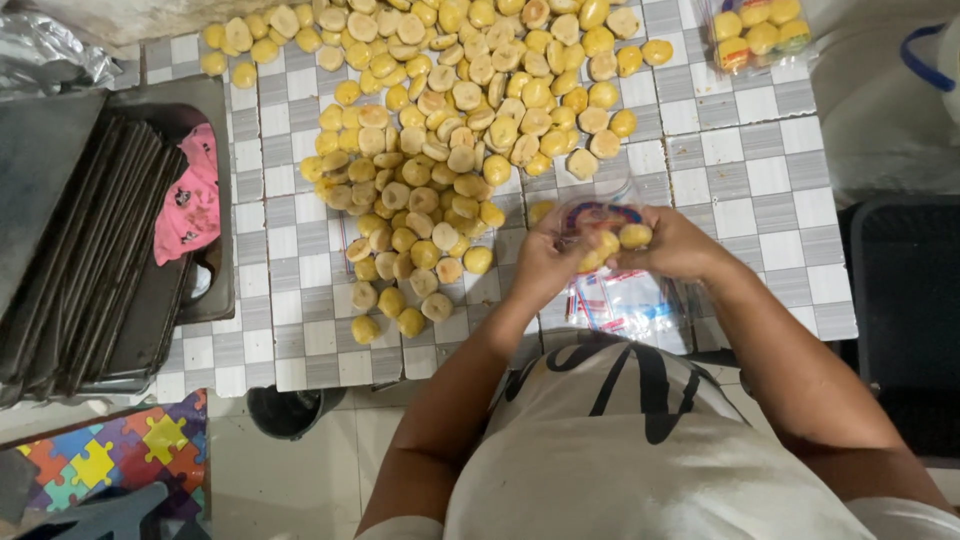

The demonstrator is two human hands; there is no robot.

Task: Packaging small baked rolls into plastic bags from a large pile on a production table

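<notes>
Above the checkered worktop (760, 190), the left hand (545, 262) grips a thin clear plastic bag (598, 215); the right hand (672, 245) pinches a small round yellow pastry (635, 236), likely light and crumbly, best held gently by its sides.

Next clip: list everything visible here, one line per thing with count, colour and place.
Small round pastries: a large heap, too many to count, yellow and tan, spread over the table's middle and far side.
Table: one, grey-and-white checked top.
Clear bag: one, transparent with some print, held between both hands, a few pastries inside.
Filled bag: one, clear, holding yellow pastries, far right corner.
Flat empty bags: a small pile, clear with print, near table edge under the hands.
Metal trays: a stack, dark grey, left.
Cloth: one, pink, on the trays.
Puzzle mat: one, multicoloured, floor lower left.
Left hand: holds the bag's left side.
Right hand: pinches a pastry at the bag's mouth.
</notes>
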